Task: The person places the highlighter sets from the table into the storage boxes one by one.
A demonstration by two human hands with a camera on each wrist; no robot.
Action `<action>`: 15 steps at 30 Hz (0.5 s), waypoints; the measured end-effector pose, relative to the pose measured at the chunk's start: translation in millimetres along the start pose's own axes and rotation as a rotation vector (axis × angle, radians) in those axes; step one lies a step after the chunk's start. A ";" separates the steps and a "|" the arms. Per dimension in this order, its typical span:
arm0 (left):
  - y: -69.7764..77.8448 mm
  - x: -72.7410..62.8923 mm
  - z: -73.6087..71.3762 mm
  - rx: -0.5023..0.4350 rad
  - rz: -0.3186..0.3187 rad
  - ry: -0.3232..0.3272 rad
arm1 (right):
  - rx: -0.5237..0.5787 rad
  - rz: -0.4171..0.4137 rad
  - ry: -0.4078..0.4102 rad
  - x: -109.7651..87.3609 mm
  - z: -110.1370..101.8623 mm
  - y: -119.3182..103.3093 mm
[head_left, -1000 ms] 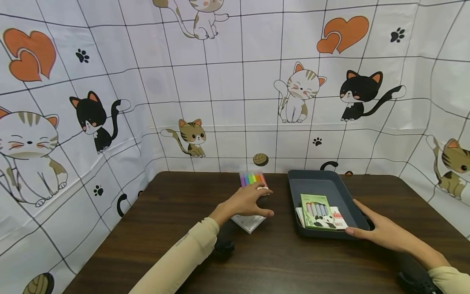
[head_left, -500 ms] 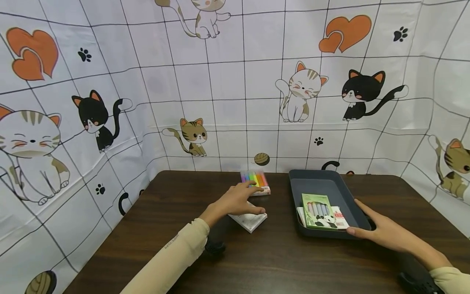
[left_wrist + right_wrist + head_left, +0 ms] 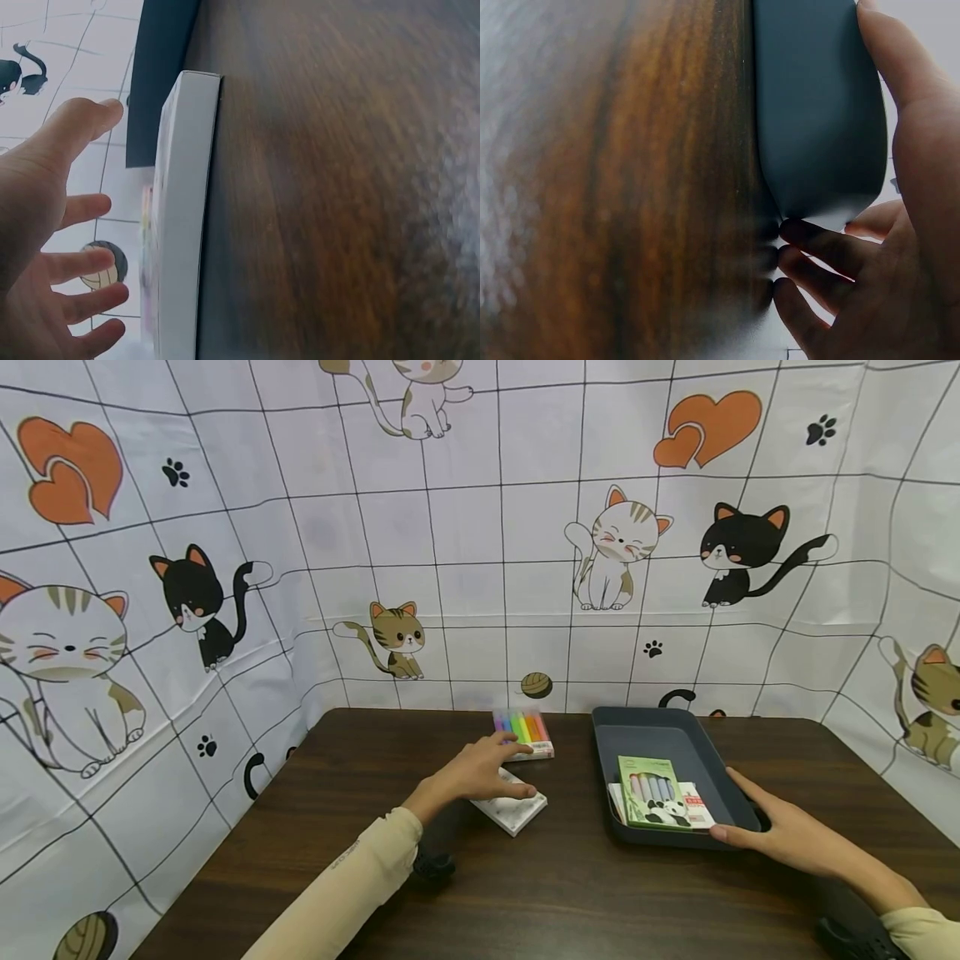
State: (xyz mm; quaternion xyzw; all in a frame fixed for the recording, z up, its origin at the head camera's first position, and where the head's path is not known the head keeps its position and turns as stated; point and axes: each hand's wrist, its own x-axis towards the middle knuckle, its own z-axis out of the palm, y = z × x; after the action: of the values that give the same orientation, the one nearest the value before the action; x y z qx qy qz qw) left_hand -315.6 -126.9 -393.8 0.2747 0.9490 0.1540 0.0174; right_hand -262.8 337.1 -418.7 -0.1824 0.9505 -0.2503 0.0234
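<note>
My left hand (image 3: 478,770) hovers over a flat white box (image 3: 513,810) on the table, fingers spread and holding nothing. In the left wrist view the box (image 3: 184,210) stands apart from my thumb and fingertips. Just beyond that hand lies a clear-fronted pack of coloured markers (image 3: 528,735), partly covered by the fingers. My right hand (image 3: 787,827) holds the near right corner of a dark grey tray (image 3: 693,747), with the thumb at its rim. In the right wrist view the other fingers (image 3: 821,251) reach round the tray's outer side, low near the table.
Inside the tray a green panda-printed box (image 3: 651,793) lies over a white and red box (image 3: 696,807). The dark wooden table (image 3: 570,893) ends at a white grid curtain (image 3: 465,527) printed with cats, along the back and sides.
My left hand has drawn back slightly to the left, and more of the marker pack and white box shows. The right hand and the tray have stayed in place.
</note>
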 end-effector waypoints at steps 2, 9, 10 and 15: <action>-1.1 -0.5 0.1 -0.002 -0.005 -0.003 | 0.001 0.002 -0.003 -0.1 0.6 -0.3; -13.5 -8.1 -1.9 -0.028 -0.003 -0.012 | 0.005 0.003 -0.002 -0.2 0.7 -1.7; -16.2 -10.0 -2.6 -0.036 0.006 -0.014 | 0.004 0.002 0.000 -0.2 0.5 -1.8; -29.6 -18.9 -5.1 -0.083 0.054 -0.059 | -0.006 0.003 0.008 -0.4 -0.2 -2.0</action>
State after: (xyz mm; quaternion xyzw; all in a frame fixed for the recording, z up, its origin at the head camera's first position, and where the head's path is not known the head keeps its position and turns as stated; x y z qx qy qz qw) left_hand -315.4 -162.0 -398.9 0.3037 0.9331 0.1853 0.0527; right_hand -261.8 335.8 -417.6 -0.1799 0.9516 -0.2483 0.0193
